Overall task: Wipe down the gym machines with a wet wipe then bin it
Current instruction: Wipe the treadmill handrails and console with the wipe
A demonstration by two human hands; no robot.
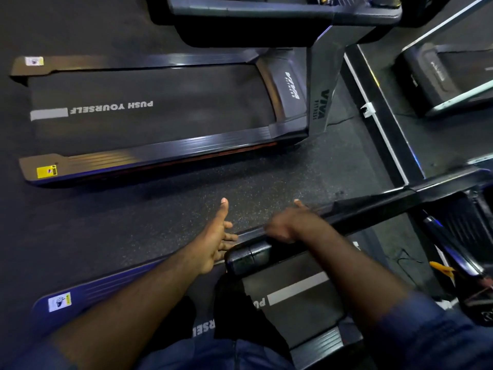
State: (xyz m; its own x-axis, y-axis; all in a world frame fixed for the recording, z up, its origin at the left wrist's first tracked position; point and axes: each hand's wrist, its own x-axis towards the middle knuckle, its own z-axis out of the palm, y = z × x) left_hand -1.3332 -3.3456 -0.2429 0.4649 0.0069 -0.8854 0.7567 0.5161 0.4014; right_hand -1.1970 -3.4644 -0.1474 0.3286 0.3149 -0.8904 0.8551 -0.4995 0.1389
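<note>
Head: two treadmills [149,108] [106,285], two hands [213,244] [282,225]

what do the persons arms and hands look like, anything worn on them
The left hand and the right hand are both bare: no gloves, and no ring or watch shows. A dark blue fabric sleeve begins well above the right wrist. The right hand is motion-blurred, so finer detail cannot be told.

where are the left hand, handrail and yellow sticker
left hand [213,236], head view, on the hand's middle
handrail [373,209], head view, on the bar's middle
yellow sticker [46,172], head view, on its centre
</note>
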